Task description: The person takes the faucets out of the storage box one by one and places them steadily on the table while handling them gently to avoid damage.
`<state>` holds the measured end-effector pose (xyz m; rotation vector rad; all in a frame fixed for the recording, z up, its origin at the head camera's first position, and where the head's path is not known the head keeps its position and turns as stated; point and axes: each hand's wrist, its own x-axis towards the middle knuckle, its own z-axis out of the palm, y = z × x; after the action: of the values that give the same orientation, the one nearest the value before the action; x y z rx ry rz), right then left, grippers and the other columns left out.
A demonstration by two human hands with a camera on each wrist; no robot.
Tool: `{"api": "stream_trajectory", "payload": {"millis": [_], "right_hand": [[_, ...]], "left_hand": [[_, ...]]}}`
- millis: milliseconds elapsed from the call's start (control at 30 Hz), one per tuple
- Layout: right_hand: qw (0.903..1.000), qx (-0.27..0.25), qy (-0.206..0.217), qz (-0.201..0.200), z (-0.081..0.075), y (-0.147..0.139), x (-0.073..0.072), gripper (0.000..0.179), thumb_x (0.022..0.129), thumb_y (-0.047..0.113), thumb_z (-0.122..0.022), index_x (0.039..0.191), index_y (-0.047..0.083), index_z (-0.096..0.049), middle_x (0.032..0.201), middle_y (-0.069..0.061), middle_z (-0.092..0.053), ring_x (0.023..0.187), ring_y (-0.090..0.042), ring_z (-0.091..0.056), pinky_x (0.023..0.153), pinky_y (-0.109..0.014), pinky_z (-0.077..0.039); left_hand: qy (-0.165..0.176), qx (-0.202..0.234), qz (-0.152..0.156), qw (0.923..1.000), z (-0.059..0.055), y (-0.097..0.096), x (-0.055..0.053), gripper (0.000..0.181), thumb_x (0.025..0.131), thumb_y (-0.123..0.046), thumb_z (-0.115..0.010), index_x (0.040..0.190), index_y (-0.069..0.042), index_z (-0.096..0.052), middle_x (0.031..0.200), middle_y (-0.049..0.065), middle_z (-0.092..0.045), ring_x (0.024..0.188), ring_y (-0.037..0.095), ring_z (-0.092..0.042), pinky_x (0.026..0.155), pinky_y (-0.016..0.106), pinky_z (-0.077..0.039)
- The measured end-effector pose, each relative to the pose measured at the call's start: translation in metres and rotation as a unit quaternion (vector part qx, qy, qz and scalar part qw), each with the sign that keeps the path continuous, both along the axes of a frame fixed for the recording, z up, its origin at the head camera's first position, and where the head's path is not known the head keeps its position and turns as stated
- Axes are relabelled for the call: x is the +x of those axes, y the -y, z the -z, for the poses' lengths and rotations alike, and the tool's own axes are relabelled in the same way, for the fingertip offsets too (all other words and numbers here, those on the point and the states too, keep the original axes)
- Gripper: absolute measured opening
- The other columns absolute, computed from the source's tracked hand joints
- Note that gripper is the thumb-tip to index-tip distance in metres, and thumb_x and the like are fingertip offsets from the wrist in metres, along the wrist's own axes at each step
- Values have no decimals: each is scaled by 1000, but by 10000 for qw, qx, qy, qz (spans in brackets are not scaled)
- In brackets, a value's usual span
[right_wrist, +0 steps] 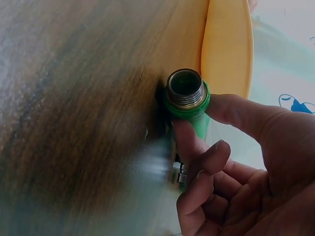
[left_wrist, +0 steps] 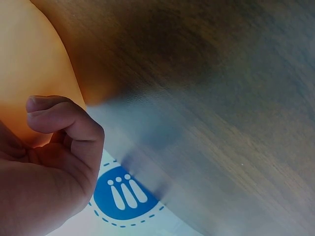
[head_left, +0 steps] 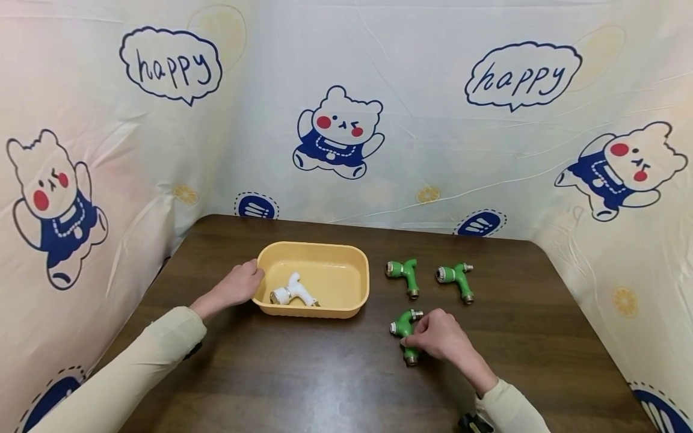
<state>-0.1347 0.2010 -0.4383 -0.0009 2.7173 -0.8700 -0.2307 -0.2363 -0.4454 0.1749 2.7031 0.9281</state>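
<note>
My left hand (head_left: 243,284) holds the left end of a yellow plastic basin (head_left: 325,312), its fingers curled at the rim; the left wrist view has the hand (left_wrist: 59,147) against the outer wall. A white tap (head_left: 295,290) lies inside the basin, toward the left. To the basin's right, my right hand (head_left: 441,337) pinches a green tap (head_left: 403,325) between thumb and fingers, close over the table. That tap's threaded metal end (right_wrist: 186,88) faces the camera in the right wrist view, and the hand covers part of its body.
Two more green taps, a left one (head_left: 411,279) and a right one (head_left: 464,285), lie on the brown wooden table (head_left: 303,373) right of the basin. A printed cloth (head_left: 422,120) hangs around the table's back and sides.
</note>
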Motion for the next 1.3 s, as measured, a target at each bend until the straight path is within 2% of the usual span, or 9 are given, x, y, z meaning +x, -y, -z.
{"api": "stream_trajectory", "payload": {"millis": [367, 567, 700, 967, 1300], "right_hand": [[10000, 47, 52, -45, -1, -1, 1, 37, 82, 32, -90, 58, 16, -69, 54, 9, -58, 53, -9, -49, 51, -26, -36], [10000, -2, 32, -6, -2, -3, 0, 41, 85, 39, -89, 57, 15, -69, 53, 9, -54, 53, -9, -47, 51, -26, -33], [10000, -15, 50, 61, -4, -4, 1, 39, 88, 41, -85, 61, 16, -72, 57, 5, -61, 55, -11, -49, 52, -28, -35], [9999, -67, -131, 40, -9, -9, 3, 34, 98, 36, -75, 70, 16, -76, 63, 3, -68, 60, -14, -56, 56, -32, -42], [9997, -154, -182, 94, -11, -15, 2, 32, 98, 32, -75, 72, 13, -75, 64, 0, -67, 54, -14, -58, 53, -32, -45]], "left_hand": [[-90, -87, -1, 9999, 0, 0, 0, 44, 111, -16, -32, 134, 19, -45, 85, 15, -56, 68, 22, -59, 60, 34, -52], [-74, -71, -9, 9999, -1, 0, 1, 44, 111, -16, -32, 133, 19, -45, 84, 15, -55, 67, 23, -58, 60, 35, -52], [-56, -41, -8, 10000, -1, 1, 2, 44, 111, -17, -32, 134, 19, -45, 84, 15, -55, 67, 22, -58, 60, 35, -52], [-53, -54, -18, 10000, -1, 0, 2, 43, 111, -16, -32, 133, 18, -46, 85, 15, -55, 68, 22, -58, 60, 35, -52], [-48, -59, -18, 10000, -2, -1, 1, 44, 111, -17, -32, 134, 19, -45, 85, 15, -56, 68, 22, -58, 60, 35, -53]]}}
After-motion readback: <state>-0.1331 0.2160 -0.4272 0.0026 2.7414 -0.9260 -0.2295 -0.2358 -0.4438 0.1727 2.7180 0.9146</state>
